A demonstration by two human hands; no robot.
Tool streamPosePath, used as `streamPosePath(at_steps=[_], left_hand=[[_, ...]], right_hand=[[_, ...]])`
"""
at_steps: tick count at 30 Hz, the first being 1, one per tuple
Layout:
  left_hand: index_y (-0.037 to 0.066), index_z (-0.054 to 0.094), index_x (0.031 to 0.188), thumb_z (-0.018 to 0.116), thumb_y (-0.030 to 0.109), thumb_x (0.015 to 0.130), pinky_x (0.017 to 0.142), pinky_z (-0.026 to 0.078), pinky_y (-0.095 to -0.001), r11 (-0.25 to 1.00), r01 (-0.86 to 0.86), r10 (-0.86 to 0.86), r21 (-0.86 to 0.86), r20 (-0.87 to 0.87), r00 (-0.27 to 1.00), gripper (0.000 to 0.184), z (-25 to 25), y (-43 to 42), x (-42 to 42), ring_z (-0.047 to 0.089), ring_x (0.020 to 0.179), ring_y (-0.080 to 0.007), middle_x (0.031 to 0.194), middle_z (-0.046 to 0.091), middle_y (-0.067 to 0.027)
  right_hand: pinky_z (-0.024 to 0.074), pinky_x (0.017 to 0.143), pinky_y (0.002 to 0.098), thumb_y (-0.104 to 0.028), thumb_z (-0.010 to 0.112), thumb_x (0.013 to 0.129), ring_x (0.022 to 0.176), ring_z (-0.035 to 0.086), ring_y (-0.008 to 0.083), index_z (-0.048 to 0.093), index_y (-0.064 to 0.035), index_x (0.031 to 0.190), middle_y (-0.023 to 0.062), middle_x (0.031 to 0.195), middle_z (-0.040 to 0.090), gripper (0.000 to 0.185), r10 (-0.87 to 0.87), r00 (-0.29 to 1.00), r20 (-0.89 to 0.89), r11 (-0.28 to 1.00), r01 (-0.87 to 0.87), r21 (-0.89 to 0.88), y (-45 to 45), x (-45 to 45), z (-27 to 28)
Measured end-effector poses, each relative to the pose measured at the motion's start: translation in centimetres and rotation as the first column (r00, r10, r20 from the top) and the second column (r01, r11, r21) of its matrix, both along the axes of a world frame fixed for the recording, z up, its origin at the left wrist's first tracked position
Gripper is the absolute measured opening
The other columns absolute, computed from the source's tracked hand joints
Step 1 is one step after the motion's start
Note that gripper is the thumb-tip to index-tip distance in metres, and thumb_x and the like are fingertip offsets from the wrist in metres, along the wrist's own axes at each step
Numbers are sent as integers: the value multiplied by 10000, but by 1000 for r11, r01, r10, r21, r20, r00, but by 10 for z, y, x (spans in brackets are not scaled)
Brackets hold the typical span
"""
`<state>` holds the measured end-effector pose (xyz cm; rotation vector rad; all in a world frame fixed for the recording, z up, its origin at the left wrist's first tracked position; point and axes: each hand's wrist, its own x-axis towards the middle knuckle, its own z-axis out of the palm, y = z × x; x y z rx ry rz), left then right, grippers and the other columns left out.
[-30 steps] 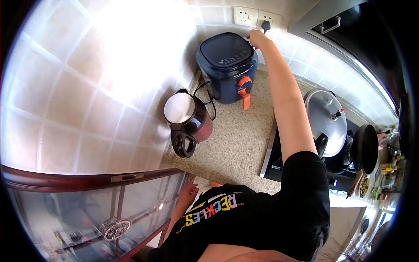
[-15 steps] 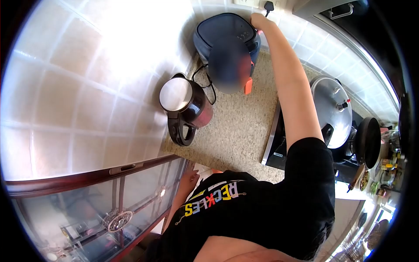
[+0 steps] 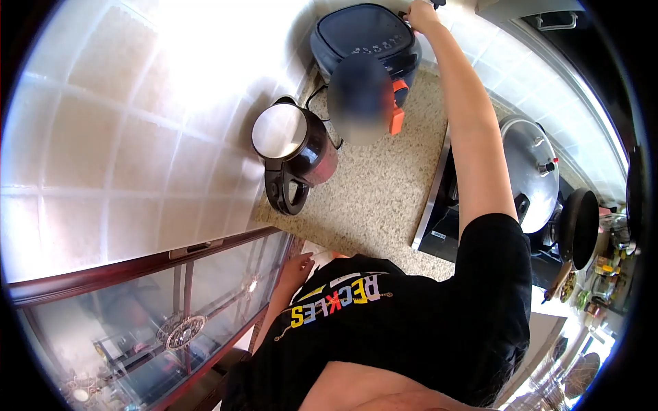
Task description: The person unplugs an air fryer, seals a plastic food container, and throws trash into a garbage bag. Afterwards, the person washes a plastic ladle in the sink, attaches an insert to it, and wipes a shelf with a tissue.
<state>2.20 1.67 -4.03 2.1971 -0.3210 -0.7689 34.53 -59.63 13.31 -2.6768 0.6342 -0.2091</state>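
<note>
My right hand (image 3: 421, 15) reaches to the far back corner of a dark blue air fryer (image 3: 363, 31) with an orange-trimmed handle (image 3: 397, 118). The fingers are curled beside a black plug (image 3: 439, 3) at the wall; what they hold is hidden. A blurred oval covers part of the air fryer's front. My left hand (image 3: 296, 268) hangs low by the counter's near edge, fingers loosely apart, with nothing in it. An electric kettle (image 3: 312, 154) with a black handle stands on the counter, nearer to me than the air fryer.
A stove (image 3: 439, 240) on the right carries a large lidded pressure cooker (image 3: 524, 168) and a dark frying pan (image 3: 578, 229). A tiled wall (image 3: 130, 157) rises on the left, above a glass-paned wooden door (image 3: 226, 288). Speckled countertop (image 3: 373, 198) lies between kettle and stove.
The view has shifted, so the air fryer and kettle sit higher in it. My right hand has moved farther back, closer to the plug. My left hand stays low.
</note>
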Motion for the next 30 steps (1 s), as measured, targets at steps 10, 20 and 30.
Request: streamPosePath(at_steps=[10,20,30], left_hand=[[30,600,1065,590,248,804,694,494,-336,991,71,-73,113,17,997,340,12,-9,7,629,777,-261,881,637,-153],[29,609,1051,603,222,794,690,501,-334,992,51,-52,117,8,999,322,15,-3,7,637,778,-259,882,635,-174],[26,603,1056,602,240,788,694,499,-338,995,71,-72,73,8,997,344,-18,1,6,632,761,-255,846,642,-156]], right_hand=[[468,590,315,-196,622,775,629,597,167,644,10,777,100,676,629,207,-231,877,422,939,88,332,10,-5,-23],[443,558,244,-143,514,882,649,555,129,582,14,946,42,765,578,183,-425,747,512,627,-165,761,44,-4,8],[463,643,285,-229,655,778,707,568,166,534,-22,959,50,812,571,300,-125,816,564,960,-44,277,49,-6,14]])
